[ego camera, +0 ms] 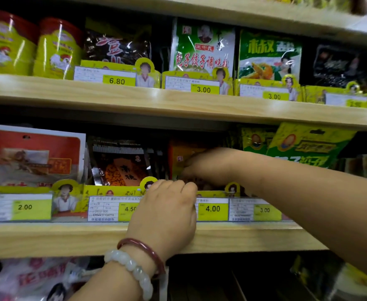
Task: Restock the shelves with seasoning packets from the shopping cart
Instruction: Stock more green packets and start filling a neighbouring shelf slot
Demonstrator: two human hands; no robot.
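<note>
Head view: both hands [207, 165] reach orange packets [179, 153].

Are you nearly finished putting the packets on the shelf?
Hard to say. The upper shelf looks full of packets already. Right now the right hand is at the orange packets above the 4.00 price tag, while the left hand rests its fingers over the middle shelf's front rail. The shopping cart isn't in view, so how many packets are left can't be told.
</note>
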